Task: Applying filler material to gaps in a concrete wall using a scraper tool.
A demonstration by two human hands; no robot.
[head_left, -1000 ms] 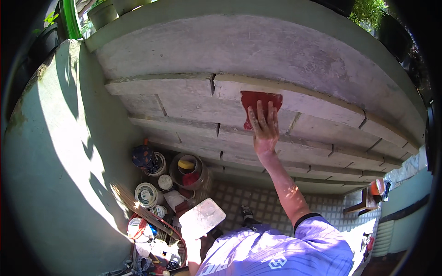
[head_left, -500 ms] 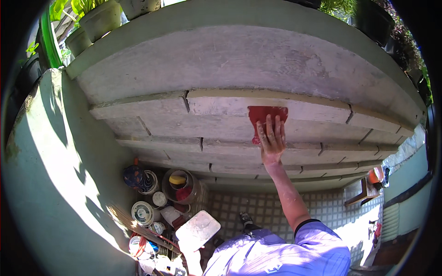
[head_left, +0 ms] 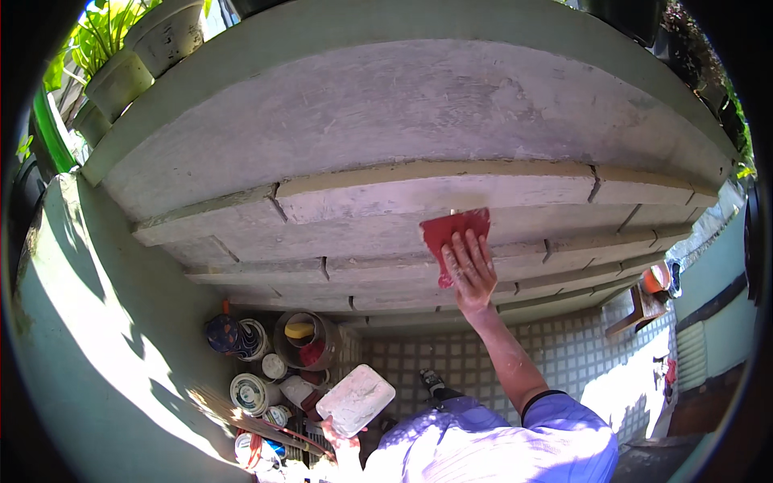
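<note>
Well, right hand: stretched out ahead of the person, fingers fanned over the face of a red scraper and holding it; I can't make out the thumb from where I stand.
Red scraper: up at the stepped wall, by the lower edge of a jutting ledge, broad edge uppermost and slightly tilted; whether it touches, I can't tell.
Left hand: down low, closed on the near end of a white tray.
White tray: a rounded rectangle, smeared on its face, tilted, well apart from the red scraper.
Corner clutter: a grey bucket with yellow and red things inside, and near it a white lidded tub.
Tiled floor: chequered, beneath the person.
Potted plants: lined up at upper left.
</note>
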